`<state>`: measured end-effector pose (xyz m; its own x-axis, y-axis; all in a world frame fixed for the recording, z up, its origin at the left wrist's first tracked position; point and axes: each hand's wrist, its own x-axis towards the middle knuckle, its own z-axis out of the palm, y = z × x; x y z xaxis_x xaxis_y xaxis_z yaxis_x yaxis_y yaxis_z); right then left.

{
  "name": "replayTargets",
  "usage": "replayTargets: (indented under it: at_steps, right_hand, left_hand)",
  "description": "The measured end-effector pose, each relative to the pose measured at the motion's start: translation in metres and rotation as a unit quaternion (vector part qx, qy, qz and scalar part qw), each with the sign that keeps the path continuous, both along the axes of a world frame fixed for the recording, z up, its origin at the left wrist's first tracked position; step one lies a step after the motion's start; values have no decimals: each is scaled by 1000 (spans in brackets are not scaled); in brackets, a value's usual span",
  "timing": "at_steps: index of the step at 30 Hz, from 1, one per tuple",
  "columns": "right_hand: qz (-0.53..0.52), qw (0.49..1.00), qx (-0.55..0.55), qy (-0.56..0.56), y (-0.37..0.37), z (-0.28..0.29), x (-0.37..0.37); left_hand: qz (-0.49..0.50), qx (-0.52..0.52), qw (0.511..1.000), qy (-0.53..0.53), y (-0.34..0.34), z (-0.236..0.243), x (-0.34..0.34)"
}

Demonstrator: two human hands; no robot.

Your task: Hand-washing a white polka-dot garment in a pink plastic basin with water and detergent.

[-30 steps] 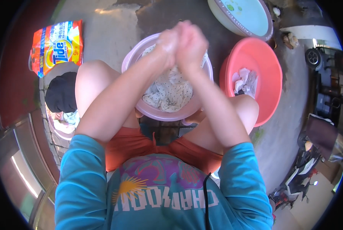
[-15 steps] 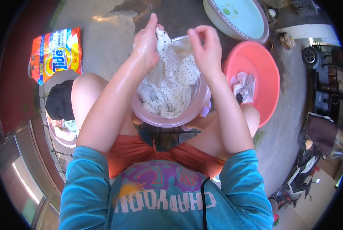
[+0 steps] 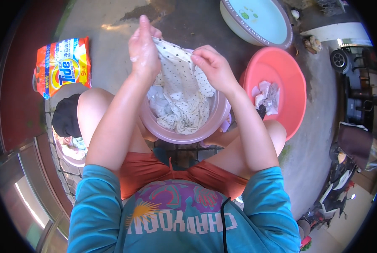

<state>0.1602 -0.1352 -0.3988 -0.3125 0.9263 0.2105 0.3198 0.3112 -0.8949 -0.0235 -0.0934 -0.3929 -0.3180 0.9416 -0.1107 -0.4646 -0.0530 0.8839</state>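
Observation:
A white garment with small dark dots [image 3: 184,80] is stretched between my two hands, its lower part bunched in a pale pink basin [image 3: 188,138] between my knees. Wet and streaked with suds, my left hand [image 3: 145,52] grips the garment's upper left edge with the thumb pointing up. On the other side my right hand [image 3: 211,65] pinches the upper right edge between thumb and fingers. Beside the dotted garment, more whitish wet cloth [image 3: 158,101] lies in the basin. The fingertips of my left hand are partly hidden behind the garment.
To the right stands a coral basin [image 3: 296,97] with crumpled light and dark cloth [image 3: 267,99] inside. Beyond it is a pale blue basin [image 3: 262,21]. An orange detergent bag [image 3: 64,67] stands at the left, and a basin of clothes [image 3: 72,149] sits by my left knee.
My left hand has moved left, pulling the garment's top edge taut. My right hand has come down slightly and left, its fingers now closed on the edge.

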Motion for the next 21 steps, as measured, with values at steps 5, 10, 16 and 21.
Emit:
replayTargets:
  at_steps: [5,10,16,21]
  right_hand:
    - [-74,968,-192,142,-2,10,14]
    - [-81,996,0,-26,-11,11,-1]
    - [16,991,-121,-55,-10,14,-4]
    - [24,984,-169,-41,-7,-1,9]
  left_hand:
    - [77,-52,994,-48,5,-1,-8]
    - [-88,-47,993,63,-4,0,6]
    - [-111,14,981,159,-14,14,17]
    - [68,-45,997,-9,3,8,4]
